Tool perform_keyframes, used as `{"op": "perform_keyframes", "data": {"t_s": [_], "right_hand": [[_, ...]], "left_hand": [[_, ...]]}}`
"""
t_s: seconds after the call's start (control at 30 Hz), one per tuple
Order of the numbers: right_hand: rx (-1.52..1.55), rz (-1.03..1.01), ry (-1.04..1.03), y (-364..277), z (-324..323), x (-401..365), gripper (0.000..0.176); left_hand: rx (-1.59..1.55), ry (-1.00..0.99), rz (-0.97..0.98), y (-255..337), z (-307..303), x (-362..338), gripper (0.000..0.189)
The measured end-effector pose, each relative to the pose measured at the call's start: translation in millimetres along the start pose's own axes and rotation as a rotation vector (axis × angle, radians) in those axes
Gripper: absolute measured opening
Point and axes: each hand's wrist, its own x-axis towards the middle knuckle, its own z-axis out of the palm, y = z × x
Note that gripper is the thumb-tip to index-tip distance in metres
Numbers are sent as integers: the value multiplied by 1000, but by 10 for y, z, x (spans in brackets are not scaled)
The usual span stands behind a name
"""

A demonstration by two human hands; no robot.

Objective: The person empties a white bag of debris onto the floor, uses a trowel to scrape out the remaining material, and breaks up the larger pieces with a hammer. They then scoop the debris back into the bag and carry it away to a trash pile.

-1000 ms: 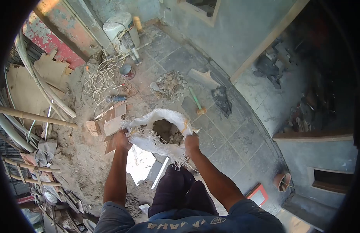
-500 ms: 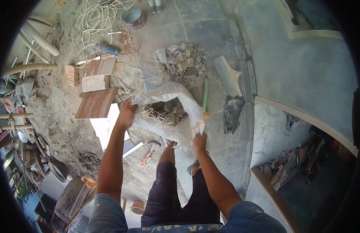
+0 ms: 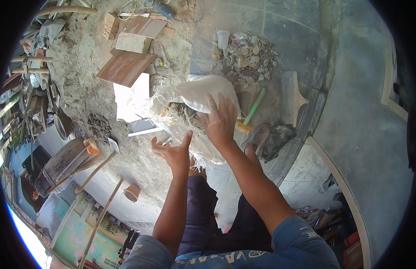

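A white woven sack (image 3: 212,87) with a frayed mouth stands on the floor in front of my legs, its opening facing up and dark rubble-like contents partly showing inside. My left hand (image 3: 173,154) is open, thumb and fingers spread, close over the near left side of the frayed edge. Over the right part of the mouth lies my right hand (image 3: 220,123), its fingers stretched out and overlapping the sack's rim, gripping nothing. Just right of the sack, a green-handled tool (image 3: 253,107) with an orange-yellow end rests on the floor.
Beyond the sack is a rubble heap (image 3: 250,58) with a pale plastic cup (image 3: 223,39). Brown tiles (image 3: 127,68) and a white board (image 3: 131,98) lie to the left. A black plastic bag (image 3: 279,141) sits near my right foot. A bucket (image 3: 132,193) stands at lower left.
Both hands have let go of the sack's rim and opened. They are closer together over the mouth, and the sack's edge has sagged. The head view has shifted.
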Motion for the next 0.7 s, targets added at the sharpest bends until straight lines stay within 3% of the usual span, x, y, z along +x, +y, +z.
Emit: {"op": "perform_keyframes", "data": {"t_s": [0.07, 0.13, 0.17, 0.2, 0.23, 0.27, 0.33, 0.4, 0.43, 0.47, 0.53, 0.6, 0.67, 0.7], "right_hand": [[466, 19, -179, 313, 374, 175, 39], [480, 59, -309, 351, 294, 392, 24], [476, 73, -326, 411, 205, 524, 22], [469, 89, -341, 539, 131, 658, 20], [842, 363, -453, 824, 175, 810, 22], [1209, 654, -551, 1146, 215, 966, 25], [1237, 844, -937, 1526, 41, 1207, 36], [1033, 774, -982, 1449, 65, 1265, 37], [846, 693, -1016, 1393, 65, 1273, 38], [834, 706, -1024, 1291, 64, 1233, 38], [-335, -104, -213, 920, 42, 1129, 46], [-233, -111, 192, 318, -172, 915, 68], [-254, -75, 241, -73, -244, 443, 85], [-201, 85, 182, -173, -206, 211, 93]], "left_hand": [[-113, 109, -53, 126, 248, 3, 89], [-245, 117, -32, -349, 494, 375, 49], [-407, -70, -175, -389, 444, 496, 25], [-491, -235, -166, -610, 363, 685, 25], [-567, -403, -167, -836, 286, 877, 25], [-919, -521, -395, -561, 25, 969, 27], [-857, -876, -580, -1015, -234, 1348, 34], [-724, -1054, -602, -1263, -274, 1640, 43], [-658, -1135, -427, -1281, -291, 1781, 46], [-708, -1145, -454, -1300, -260, 1917, 49], [-837, -923, -506, -961, -318, 1811, 49], [-934, -937, -459, -1129, -195, 1866, 47], [-1028, -955, -414, -1107, -155, 1838, 45], [-714, -595, -297, -987, -167, 1746, 44]]}}
